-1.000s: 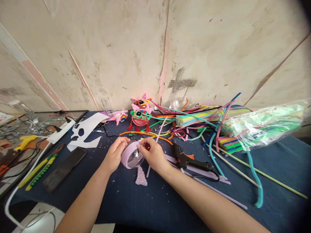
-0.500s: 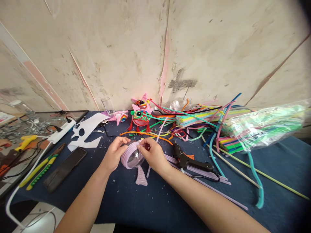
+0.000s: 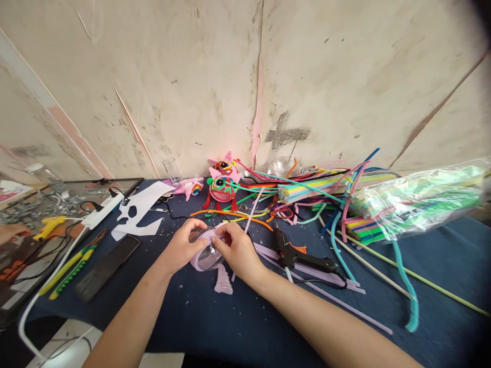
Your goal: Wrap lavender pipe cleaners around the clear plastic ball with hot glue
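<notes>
Both Hands on Lilac-Wrapped Ball at Near Middle of Table

The clear ball, banded with lilac stems, sits at the near middle of the dark blue cloth, between the two hands. The left hand grips its left side, thumb against the lilac band and forefinger arched over the top. The right hand pinches the upper right edge between thumb and fingers; the exact contact under the fingertips cannot be told.

A ribbed lilac piece lies just beside the ball, on its near side. To the right, a black glue gun rests across loose lilac stems. Bundled coloured stems lie far right of centre, with a clear plastic bag of more stems farther right.

On the left are a dark phone, a tool with yellow-and-green handles and cut white paper. Beyond the hands, near the wall, stands a red-and-green figure with pink horns and red tassels.
</notes>
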{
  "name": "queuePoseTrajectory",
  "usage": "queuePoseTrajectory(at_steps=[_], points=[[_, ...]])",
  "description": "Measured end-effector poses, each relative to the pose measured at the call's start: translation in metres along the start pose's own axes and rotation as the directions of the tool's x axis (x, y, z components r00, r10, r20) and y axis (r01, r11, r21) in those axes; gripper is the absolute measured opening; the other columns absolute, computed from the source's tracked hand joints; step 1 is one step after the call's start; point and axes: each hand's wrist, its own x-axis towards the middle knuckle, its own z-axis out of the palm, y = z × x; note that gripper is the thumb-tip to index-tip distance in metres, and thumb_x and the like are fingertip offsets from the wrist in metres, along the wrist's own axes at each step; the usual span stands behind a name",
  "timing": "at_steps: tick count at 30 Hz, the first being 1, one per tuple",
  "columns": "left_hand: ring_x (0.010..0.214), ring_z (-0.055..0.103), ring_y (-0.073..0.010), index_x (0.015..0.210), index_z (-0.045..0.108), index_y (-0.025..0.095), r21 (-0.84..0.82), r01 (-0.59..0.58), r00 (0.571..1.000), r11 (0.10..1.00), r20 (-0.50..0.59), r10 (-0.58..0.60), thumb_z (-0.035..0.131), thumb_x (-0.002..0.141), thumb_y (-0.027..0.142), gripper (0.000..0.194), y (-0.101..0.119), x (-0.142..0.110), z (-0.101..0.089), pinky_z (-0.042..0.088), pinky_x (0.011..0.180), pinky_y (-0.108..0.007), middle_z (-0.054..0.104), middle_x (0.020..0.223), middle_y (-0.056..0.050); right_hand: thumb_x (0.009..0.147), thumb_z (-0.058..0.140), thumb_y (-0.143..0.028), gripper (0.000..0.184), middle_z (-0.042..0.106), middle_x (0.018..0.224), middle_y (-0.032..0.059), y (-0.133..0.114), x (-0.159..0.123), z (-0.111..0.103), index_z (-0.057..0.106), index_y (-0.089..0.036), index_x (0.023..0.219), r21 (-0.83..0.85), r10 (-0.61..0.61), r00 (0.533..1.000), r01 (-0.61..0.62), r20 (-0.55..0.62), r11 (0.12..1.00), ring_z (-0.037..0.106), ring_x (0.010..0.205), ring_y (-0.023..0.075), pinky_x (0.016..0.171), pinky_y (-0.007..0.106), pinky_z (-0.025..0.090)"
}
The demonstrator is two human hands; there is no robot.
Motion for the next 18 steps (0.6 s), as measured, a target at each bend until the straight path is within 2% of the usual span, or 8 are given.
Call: queuePoseTrajectory(at_steps=[3,8,13,18], points=[[0.105,0.055,-0.0237,0.09,0.053,0.02,0.001,0.025,1.0,1.0,0.002,-0.025,0.066,0.063,0.024,0.031,0.004,-0.001,0.004,0.043,0.092,-0.037,0.054,0.115,-0.006,0.075,0.063,-0.018,0.007,0.053,0.073,-0.0012,-0.001,-0.002,0.001,0.056,-0.02,0.076,0.007,-0.004,1.0,0.004,0.002,1.0,0.052,0.069,0.0154,0.066,0.028,0.043],[0.104,0.054,-0.0223,0.089,0.049,0.021,-0.062,0.044,0.997,0.997,0.072,-0.04,0.064,0.064,0.023,0.029,0.005,-0.003,0.006,0.043,0.089,-0.035,0.056,0.105,-0.002,0.073,0.062,-0.021,0.005,0.054,0.072,-0.0011,0.0,-0.002,0.001,0.057,-0.021,0.075,0.088,0.01,1.0,-0.011,0.011,0.996,0.052,0.068,0.0155,0.065,0.028,0.043],[0.114,0.052,-0.0244,0.099,0.052,0.022,-0.148,0.083,0.996,0.986,0.054,-0.076,0.067,0.063,0.023,0.038,-0.001,-0.009,-0.001,0.041,0.095,-0.037,0.057,0.111,-0.004,0.078,0.052,-0.031,0.011,0.056,0.069,-0.0017,0.008,0.006,0.0,0.055,-0.021,0.081,0.288,0.166,0.986,-0.167,0.028,0.943,0.052,0.062,0.0151,0.059,0.028,0.044],[0.11,0.056,-0.0249,0.105,0.054,0.023,-0.269,0.13,0.991,0.954,0.05,-0.121,0.069,0.065,0.023,0.042,-0.01,-0.018,-0.008,0.043,0.092,-0.037,0.06,0.11,-0.004,0.076,0.053,-0.034,0.013,0.059,0.076,0.0001,0.013,0.006,0.003,0.055,-0.021,0.079,0.254,0.211,0.971,-0.233,0.108,0.939,0.056,0.071,0.0172,0.069,0.032,0.047]])
